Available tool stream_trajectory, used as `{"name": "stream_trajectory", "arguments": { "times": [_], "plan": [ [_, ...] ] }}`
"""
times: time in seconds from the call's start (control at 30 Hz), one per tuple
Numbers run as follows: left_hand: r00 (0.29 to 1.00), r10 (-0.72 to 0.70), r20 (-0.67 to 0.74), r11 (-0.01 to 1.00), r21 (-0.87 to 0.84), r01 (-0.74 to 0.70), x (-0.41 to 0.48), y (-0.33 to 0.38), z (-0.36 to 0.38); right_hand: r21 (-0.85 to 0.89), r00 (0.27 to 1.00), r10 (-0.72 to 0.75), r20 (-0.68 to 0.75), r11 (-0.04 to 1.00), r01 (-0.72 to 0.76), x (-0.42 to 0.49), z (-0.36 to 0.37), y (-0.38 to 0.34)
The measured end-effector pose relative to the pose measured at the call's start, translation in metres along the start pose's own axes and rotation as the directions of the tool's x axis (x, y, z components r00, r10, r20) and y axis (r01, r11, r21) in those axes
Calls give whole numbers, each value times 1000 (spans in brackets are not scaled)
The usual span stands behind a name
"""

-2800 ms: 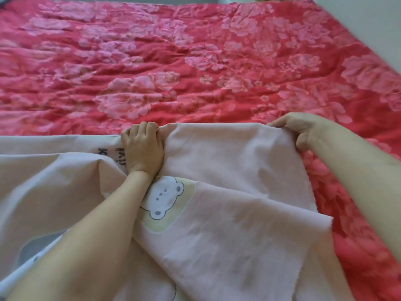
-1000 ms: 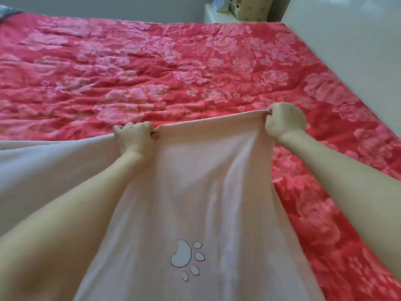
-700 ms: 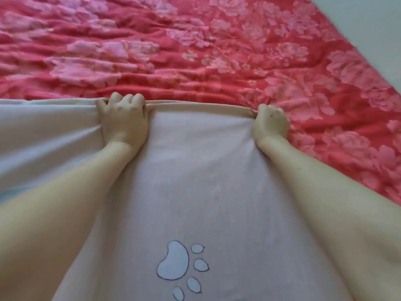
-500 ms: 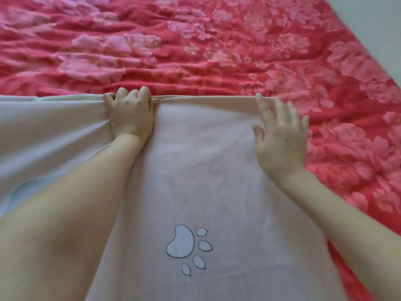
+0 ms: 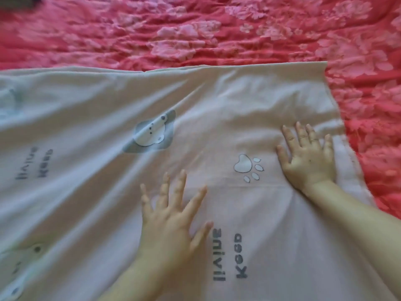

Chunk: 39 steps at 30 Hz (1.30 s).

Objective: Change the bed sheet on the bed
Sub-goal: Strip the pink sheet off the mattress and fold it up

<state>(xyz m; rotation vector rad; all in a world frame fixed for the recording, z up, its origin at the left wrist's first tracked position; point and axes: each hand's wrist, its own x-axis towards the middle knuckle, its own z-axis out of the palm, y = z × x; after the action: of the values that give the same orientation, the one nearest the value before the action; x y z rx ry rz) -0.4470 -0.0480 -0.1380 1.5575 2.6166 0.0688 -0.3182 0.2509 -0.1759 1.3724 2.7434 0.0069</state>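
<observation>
The pale sheet (image 5: 217, 101) lies across the near part of the bed (image 5: 217, 22), with the left hand (image 5: 171, 216) and right hand (image 5: 308, 157) both released, flat on it; soft, light and easily creased, it looks best gripped along its far edge or corner.

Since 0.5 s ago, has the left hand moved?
Yes: left hand released the sheet edge, drew back nearer than the paw print.

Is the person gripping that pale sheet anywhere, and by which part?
Nothing is held. The left hand and the right hand both lie flat, fingers spread, on top of the pale sheet.
</observation>
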Motion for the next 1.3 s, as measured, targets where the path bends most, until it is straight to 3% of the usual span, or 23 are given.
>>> {"name": "stream_trajectory", "arguments": {
  "times": [0.07,0.2,0.33,0.4,0.5,0.57,0.63,0.73,0.87,0.97,1.1,1.2,1.3],
  "plan": [
    [978,-67,195,998,-1,69,-37,-22,16,-102,993,86,80,992,-78,-6,-10,-10],
    [930,-71,362,995,-45,93,-31,-34,14,-104,925,272,265,962,-253,-74,-34,-46],
    [800,-52,598,958,-197,209,-35,-28,-34,119,927,158,341,971,-209,-202,-79,-92],
    [827,-77,557,927,-266,265,-80,-24,-63,165,938,83,338,975,-146,-273,-108,-115],
    [907,-220,359,873,-342,348,-197,-44,-87,244,912,17,409,962,-127,-368,-150,-142],
    [880,-396,264,784,-402,473,-294,-75,-95,277,864,-24,502,951,-134,-413,-171,-158],
    [759,-601,251,646,-405,647,-392,-113,-101,281,832,-71,550,954,-104,-445,-184,-177],
    [488,-849,203,416,-312,854,-538,-164,-104,282,840,-114,531,958,-48,-482,-202,-219],
    [241,-938,249,191,-208,959,-685,-204,-108,365,825,-296,481,923,118,-532,-216,-284],
    [54,-971,233,-8,-260,966,-743,-220,-115,441,787,-421,451,872,213,-570,-219,-327],
    [-73,-965,252,-189,-478,857,-767,-232,-107,478,699,-589,405,788,388,-622,-212,-375],
    [-55,-970,236,-194,-618,762,-762,-248,-98,501,629,-682,373,719,482,-657,-203,-410],
    [-51,-971,234,-212,-742,636,-749,-276,-94,539,609,-722,328,672,508,-687,-195,-448]
  ]
}}
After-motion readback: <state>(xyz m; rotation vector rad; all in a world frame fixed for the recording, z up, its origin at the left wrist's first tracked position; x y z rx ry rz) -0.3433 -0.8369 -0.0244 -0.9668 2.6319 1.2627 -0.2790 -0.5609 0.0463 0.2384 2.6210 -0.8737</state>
